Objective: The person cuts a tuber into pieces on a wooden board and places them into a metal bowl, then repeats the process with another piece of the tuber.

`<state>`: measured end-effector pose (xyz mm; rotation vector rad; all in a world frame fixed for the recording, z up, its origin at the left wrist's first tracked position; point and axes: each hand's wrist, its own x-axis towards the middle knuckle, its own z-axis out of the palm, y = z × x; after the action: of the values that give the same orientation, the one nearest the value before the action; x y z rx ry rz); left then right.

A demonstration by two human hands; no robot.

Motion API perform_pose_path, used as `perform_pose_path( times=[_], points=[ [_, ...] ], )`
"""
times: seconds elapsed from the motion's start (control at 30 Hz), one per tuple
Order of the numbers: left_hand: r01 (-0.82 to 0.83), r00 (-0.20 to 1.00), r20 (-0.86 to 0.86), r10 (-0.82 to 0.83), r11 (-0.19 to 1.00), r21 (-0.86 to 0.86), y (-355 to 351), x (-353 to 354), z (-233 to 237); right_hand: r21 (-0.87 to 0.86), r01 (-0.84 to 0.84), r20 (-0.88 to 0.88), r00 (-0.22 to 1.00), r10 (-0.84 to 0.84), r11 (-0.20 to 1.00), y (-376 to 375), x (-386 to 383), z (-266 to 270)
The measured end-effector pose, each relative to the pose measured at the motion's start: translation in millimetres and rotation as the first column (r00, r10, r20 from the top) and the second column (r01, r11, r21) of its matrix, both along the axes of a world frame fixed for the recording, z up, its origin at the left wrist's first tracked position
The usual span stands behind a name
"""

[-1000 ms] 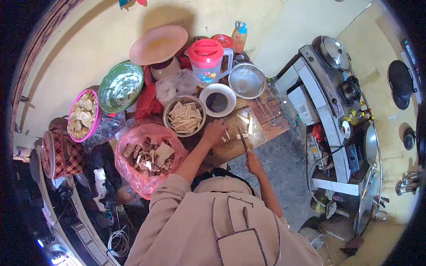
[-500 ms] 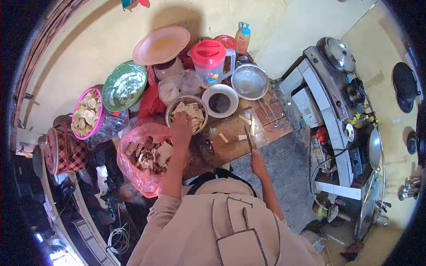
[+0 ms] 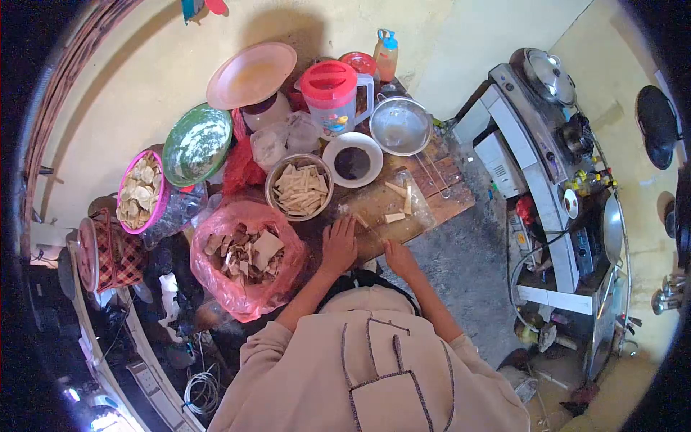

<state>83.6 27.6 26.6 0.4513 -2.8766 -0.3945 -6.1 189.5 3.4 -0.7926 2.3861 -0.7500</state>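
Observation:
My left hand (image 3: 340, 246) lies on the near edge of the wooden cutting board (image 3: 400, 229), fingers stretched out. Beside its fingertips is a small pale strip (image 3: 361, 222). My right hand (image 3: 402, 261) is closed around the handle of a knife, whose thin blade (image 3: 377, 235) points toward that strip. Farther along the board, more pale pieces (image 3: 395, 217) rest on a clear plastic sheet (image 3: 421, 209). Behind my left hand stands a metal bowl (image 3: 271, 193) full of cut pale strips (image 3: 302, 190). To its left, a pink plastic bag (image 3: 216, 288) holds brown and pale chunks (image 3: 248, 255).
A white bowl of dark liquid (image 3: 353, 160), a sieve (image 3: 400, 126) and a red-lidded pitcher (image 3: 332, 97) stand at the back. A green basin (image 3: 194, 144) and a pink basket of round slices (image 3: 140, 189) are on the left. A stove (image 3: 529, 108) is at the right.
My left hand has left the metal bowl and come down to the board's near edge. My right hand and the knife have moved left, toward it.

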Motion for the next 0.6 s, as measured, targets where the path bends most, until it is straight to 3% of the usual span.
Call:
perform_pose_path(
  times=[0.3, 0.5, 0.6],
  points=[
    [-0.014, 1.0, 0.013, 0.014, 1.0, -0.002, -0.1, 4.2, -6.2, 0.04, -0.02, 0.015, 1.0, 0.019, 0.999, -0.7, -0.3, -0.6],
    [0.07, 0.997, 0.048, -0.064, 0.987, -0.143, 5.7, -1.1, -7.6, 0.104, -0.064, 0.046, 0.997, 0.06, 0.992, -2.3, -8.0, 2.3],
    [0.032, 0.999, 0.021, -0.029, 0.984, -0.174, 10.7, -2.3, -7.1, 0.039, -0.058, -0.006, 0.998, 0.058, 0.998, 1.3, -10.7, -15.0]
  ],
)
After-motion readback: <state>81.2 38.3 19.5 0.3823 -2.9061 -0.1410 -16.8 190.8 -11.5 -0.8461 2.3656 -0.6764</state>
